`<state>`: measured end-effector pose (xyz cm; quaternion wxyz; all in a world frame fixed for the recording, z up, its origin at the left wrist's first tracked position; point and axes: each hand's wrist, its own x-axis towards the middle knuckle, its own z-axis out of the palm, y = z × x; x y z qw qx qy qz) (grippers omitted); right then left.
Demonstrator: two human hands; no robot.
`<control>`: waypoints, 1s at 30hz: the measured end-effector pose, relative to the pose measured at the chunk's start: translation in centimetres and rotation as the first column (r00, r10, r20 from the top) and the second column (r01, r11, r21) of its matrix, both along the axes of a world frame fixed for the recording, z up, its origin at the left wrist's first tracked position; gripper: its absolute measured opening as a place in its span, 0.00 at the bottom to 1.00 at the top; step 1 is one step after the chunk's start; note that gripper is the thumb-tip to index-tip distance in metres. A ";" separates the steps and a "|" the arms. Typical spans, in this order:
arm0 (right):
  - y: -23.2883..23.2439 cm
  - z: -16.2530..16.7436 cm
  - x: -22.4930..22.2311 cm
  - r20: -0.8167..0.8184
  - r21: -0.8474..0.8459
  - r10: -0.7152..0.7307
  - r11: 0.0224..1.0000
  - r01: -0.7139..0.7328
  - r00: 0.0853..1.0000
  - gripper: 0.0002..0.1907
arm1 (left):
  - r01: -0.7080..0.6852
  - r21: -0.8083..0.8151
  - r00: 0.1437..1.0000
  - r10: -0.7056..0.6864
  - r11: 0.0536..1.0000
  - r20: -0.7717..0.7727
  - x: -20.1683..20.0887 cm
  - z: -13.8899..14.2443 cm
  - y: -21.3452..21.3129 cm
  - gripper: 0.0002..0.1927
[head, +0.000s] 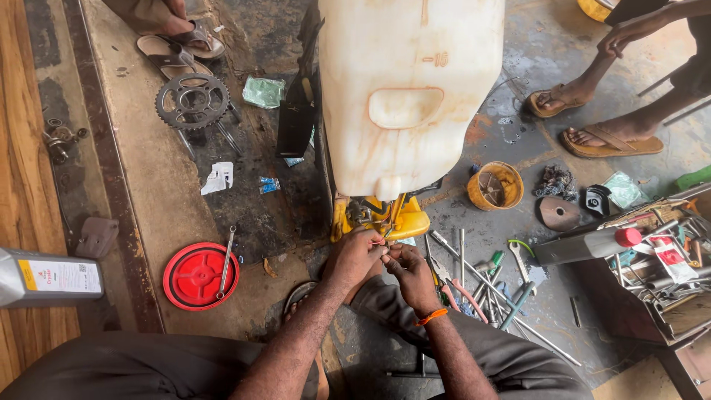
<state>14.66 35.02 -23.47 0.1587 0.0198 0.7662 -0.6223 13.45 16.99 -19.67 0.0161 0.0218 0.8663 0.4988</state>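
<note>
Showing: two hands, left hand (354, 255) and right hand (409, 268), working together; one white jerrycan (409, 89); one red lid (200, 275); one sprocket (192, 101); one yellow tub (495, 185); one grey bottle (48, 277); perhaps a dozen loose tools (481, 285), overlapping.
</note>
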 end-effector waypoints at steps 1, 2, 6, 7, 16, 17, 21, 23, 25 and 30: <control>-0.1 -0.1 0.1 0.008 0.028 -0.017 0.999 0.017 1.000 0.18 | 0.001 -0.027 1.000 -0.001 1.000 -0.020 0.1 0.0 -0.1 0.09; -0.2 -0.1 0.2 0.017 0.058 -0.037 0.998 0.036 0.999 0.19 | 0.004 -0.053 0.999 -0.006 0.999 -0.039 0.2 0.1 -0.2 0.08; -0.2 0.0 0.2 0.050 -0.001 -0.070 0.998 0.070 0.996 0.18 | 0.065 -0.186 0.998 -0.063 0.980 0.021 0.2 0.8 -0.3 0.08; -0.2 0.1 0.2 0.050 0.026 -0.072 0.997 0.071 0.996 0.18 | 0.062 -0.174 0.998 -0.060 0.983 0.014 0.3 1.0 -0.2 0.08; -0.6 3.5 1.2 -0.211 0.392 0.040 0.919 0.047 0.977 0.14 | 0.063 -0.225 0.997 -0.052 0.972 0.054 0.6 2.4 0.7 0.10; -0.8 3.7 1.3 -0.231 0.433 0.057 0.900 0.050 0.971 0.14 | 0.068 -0.235 0.997 -0.055 0.970 0.060 0.6 2.5 0.6 0.11; -0.4 3.3 1.3 -0.206 0.330 0.080 0.944 -0.008 0.975 0.14 | 0.112 -0.202 0.991 -0.096 0.973 0.089 0.5 2.7 0.1 0.15; 0.5 2.4 0.9 -0.167 0.205 0.093 0.977 -0.058 0.982 0.14 | 0.117 -0.243 0.992 -0.102 0.963 0.073 0.4 2.6 -0.2 0.12; 1.2 1.2 0.6 0.005 -0.036 0.055 0.998 -0.054 0.999 0.15 | 0.116 -0.254 0.992 -0.097 0.960 0.086 0.2 2.4 -0.3 0.10; 2.2 -0.6 -0.1 0.201 -0.269 0.069 0.963 -0.013 0.977 0.16 | 0.062 -0.134 0.998 -0.057 0.989 0.041 -0.2 2.2 -0.6 0.07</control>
